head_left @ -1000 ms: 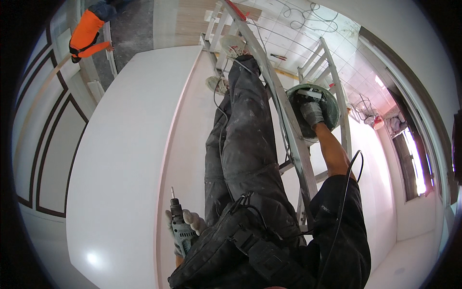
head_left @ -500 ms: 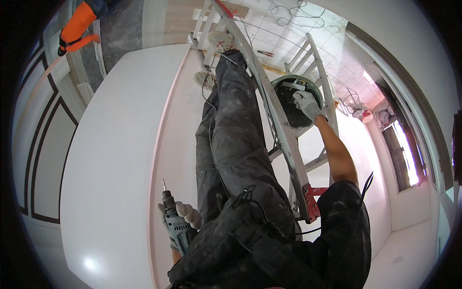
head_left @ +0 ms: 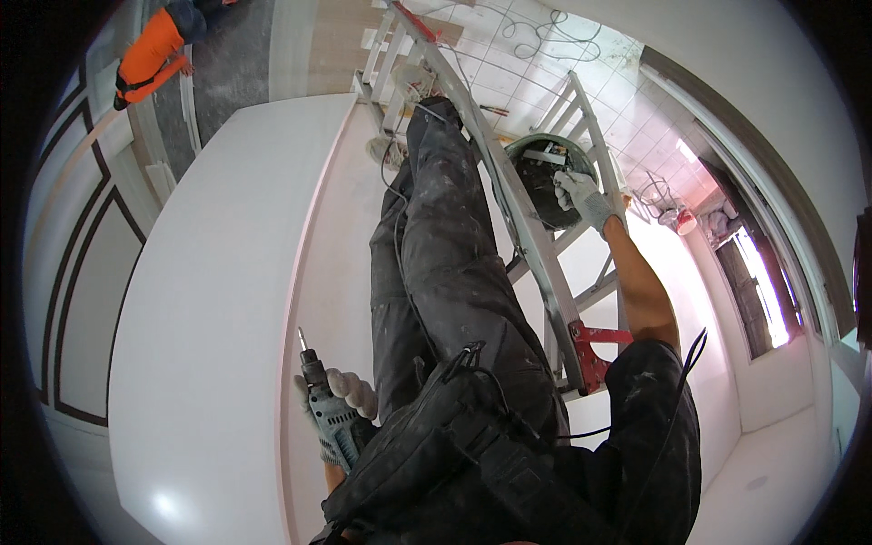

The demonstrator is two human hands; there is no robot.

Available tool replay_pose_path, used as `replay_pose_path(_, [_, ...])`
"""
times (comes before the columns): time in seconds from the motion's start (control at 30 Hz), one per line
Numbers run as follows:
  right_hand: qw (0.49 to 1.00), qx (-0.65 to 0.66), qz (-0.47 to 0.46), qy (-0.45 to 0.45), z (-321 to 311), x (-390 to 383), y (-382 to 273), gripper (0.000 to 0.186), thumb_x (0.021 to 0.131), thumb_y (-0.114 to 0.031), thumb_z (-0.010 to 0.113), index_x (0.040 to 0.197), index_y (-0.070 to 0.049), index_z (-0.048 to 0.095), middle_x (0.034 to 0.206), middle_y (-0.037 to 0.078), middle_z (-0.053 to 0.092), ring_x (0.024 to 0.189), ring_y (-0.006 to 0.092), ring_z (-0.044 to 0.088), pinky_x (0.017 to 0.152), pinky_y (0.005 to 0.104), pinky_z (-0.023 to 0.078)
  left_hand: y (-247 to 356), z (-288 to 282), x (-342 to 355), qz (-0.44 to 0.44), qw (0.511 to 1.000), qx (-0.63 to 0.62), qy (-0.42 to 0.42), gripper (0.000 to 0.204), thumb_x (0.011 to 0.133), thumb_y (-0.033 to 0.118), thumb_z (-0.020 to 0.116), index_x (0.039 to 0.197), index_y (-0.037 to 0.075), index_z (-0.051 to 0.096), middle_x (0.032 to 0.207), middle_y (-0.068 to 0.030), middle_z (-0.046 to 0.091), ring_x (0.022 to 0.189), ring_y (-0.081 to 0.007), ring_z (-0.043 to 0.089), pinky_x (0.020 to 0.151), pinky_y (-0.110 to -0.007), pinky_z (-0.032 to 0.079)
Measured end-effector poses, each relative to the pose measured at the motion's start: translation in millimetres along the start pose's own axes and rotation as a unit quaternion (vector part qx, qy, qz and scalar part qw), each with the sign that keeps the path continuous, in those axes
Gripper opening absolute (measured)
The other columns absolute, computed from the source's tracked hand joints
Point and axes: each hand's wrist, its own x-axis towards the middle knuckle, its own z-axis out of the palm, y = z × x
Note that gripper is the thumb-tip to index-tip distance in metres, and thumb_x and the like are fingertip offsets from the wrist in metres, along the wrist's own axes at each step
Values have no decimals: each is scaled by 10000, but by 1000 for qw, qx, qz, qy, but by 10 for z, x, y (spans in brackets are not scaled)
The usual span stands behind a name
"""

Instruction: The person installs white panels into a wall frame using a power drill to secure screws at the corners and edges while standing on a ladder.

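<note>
In my left hand (head_left: pixel 350 392), gloved in pale grey, is a screw gun (head_left: pixel 334 418). Its fingers wrap round the grey-green body, and the bit points up and away from me. My right hand (head_left: pixel 586 200), gloved too, is over the right part of a dark green bucket (head_left: pixel 522 186) on the ladder. Its fingers are curled together; what they pinch, if anything, is too small to make out. A white piece and other small things (head_left: pixel 547 156) lie in the bucket beyond the fingers.
An aluminium stepladder (head_left: pixel 500 182) with red fittings (head_left: pixel 595 359) runs along my right leg. A white panel (head_left: pixel 209 300) spans the left side. Cable (head_left: pixel 568 41) and pliers (head_left: pixel 495 110) lie on the tiled floor. A person in orange (head_left: pixel 150 50) is far left.
My right hand has drawn back slightly within the bucket's opening, with its fingers curled. The view has shifted a little. My left hand keeps its grip on the screw gun.
</note>
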Motion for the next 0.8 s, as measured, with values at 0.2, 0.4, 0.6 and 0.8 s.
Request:
replay_pose_path(0.2, [998, 12, -4, -66, -100, -477, -364, 296, 1088, -334, 620, 909, -100, 649, 761, -20, 619, 622, 85, 590, 590, 264, 515, 3, 75, -135, 50, 998, 23, -35, 756, 1087, 690, 346, 913, 30, 670, 757, -170, 650, 587, -303, 595, 516, -429, 445])
replay_pose_path(0.4, [989, -78, -46, -118, -297, -1240, -722, 365, 1094, -414, 592, 912, -102, 640, 744, -17, 602, 633, 91, 581, 604, 282, 497, -42, 114, -330, 115, 987, 54, -102, 740, 1095, 672, 341, 898, 35, 663, 742, -151, 624, 580, -267, 567, 499, -395, 424])
replay_pose_path(0.6, [958, -216, -147, -117, -486, -2239, -990, 533, 1093, -560, 543, 837, -105, 653, 704, -54, 555, 627, 75, 510, 601, 270, 441, 24, 183, -543, 171, 967, 97, -163, 711, 1099, 664, 327, 920, 45, 628, 741, -109, 563, 583, -245, 514, 502, -395, 392])
replay_pose_path(0.8, [956, -181, -209, -98, -449, -3426, -706, 617, 1046, -640, 583, 792, -80, 629, 696, -30, 570, 638, 82, 515, 618, 275, 448, 23, 262, -852, 195, 947, 147, -207, 653, 1083, 685, 370, 1001, 87, 618, 863, -72, 565, 686, -203, 455, 589, -370, 362])
